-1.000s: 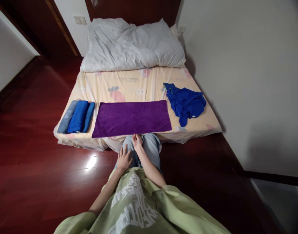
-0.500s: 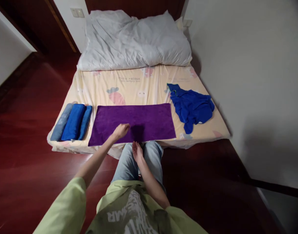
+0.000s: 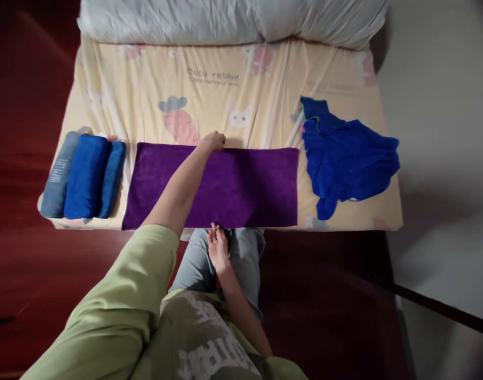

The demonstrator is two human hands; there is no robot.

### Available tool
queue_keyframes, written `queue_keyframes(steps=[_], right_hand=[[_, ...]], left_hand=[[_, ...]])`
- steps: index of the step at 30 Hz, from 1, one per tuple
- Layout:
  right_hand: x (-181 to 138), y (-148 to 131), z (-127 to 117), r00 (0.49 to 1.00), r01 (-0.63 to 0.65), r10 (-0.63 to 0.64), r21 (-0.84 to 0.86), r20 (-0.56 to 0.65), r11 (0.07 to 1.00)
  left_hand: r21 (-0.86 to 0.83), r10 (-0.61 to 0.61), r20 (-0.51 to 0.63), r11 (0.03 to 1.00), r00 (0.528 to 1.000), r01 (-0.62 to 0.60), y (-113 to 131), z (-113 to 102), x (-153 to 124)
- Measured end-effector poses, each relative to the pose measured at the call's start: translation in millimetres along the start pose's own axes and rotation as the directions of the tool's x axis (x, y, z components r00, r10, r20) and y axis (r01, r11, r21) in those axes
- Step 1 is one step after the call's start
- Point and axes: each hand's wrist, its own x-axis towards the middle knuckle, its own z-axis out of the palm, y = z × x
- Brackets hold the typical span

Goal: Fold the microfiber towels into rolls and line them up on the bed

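A purple towel point(image 3: 241, 184) lies spread flat as a long rectangle along the near edge of the bed. Reaching across it, my left hand point(image 3: 213, 141) is at the middle of its far edge, fingers curled down on the border; the fingertips are partly hidden. My right hand point(image 3: 219, 248) is palm up just below the towel's near edge, fingers stretched out, the tips close to or touching that edge. To the left lie rolled or folded towels: a grey-blue one point(image 3: 59, 177) with lettering, a bright blue one point(image 3: 85, 177) and a darker blue one point(image 3: 112, 179).
A crumpled blue cloth point(image 3: 350, 155) with a green-edged corner lies on the right of the bed. The bed carries a cream sheet point(image 3: 138, 95) printed with carrots and rabbits. A grey-white quilt point(image 3: 233, 21) is bunched at the far end. A wall point(image 3: 443, 132) stands right; dark red floor point(image 3: 20, 253) shows left.
My left hand has moved away from me, from above the towel's near half to its far edge. My right hand stays near the front edge. The view has tilted down and come closer.
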Motion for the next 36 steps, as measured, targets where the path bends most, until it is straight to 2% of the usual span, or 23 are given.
queue_keyframes(steps=[3,8,10,12,16,22,25,30,33,36], right_hand=[[-1,-4,2,1.000,-0.009,0.010,0.028,-0.024,1.000],[-1,-8,6,0.999,-0.039,0.039,0.099,-0.002,0.994],[-2,-8,6,1.000,-0.031,0.031,0.105,-0.001,0.994],[-5,-6,4,1.000,-0.016,0.017,0.103,-0.017,0.995],[-11,1,-1,0.999,-0.008,0.013,0.094,-0.044,0.996],[-11,2,5,0.999,0.025,-0.023,0.066,-0.033,0.998],[-15,5,-2,0.997,0.023,-0.020,0.036,-0.074,0.999],[-22,5,-11,0.995,0.057,-0.063,-0.064,-0.083,0.996],[-29,-1,-8,0.985,0.152,-0.161,-0.149,-0.054,0.977],[-44,-14,-7,0.941,0.321,-0.338,-0.294,-0.008,0.900]], left_hand=[[0.000,-0.062,0.058,0.998,0.996,0.062,3,-8,5],[-0.049,-0.147,0.133,0.987,0.980,0.155,17,-21,-7],[-0.092,-0.148,0.065,0.984,0.987,0.154,20,-22,-10],[-0.140,-0.146,-0.051,0.981,0.988,0.137,21,-22,-13],[-0.273,-0.128,-0.211,0.960,0.969,0.067,15,-15,-15],[-0.356,-0.076,-0.240,0.934,0.968,-0.015,4,-1,-17],[-0.374,-0.035,-0.323,0.923,0.946,-0.094,1,2,-16],[-0.456,-0.069,-0.342,0.884,0.937,-0.102,3,3,-28],[-0.507,-0.077,-0.357,0.853,0.931,-0.124,12,-8,-45],[-0.521,-0.044,-0.397,0.833,0.917,-0.186,24,-36,-68]])
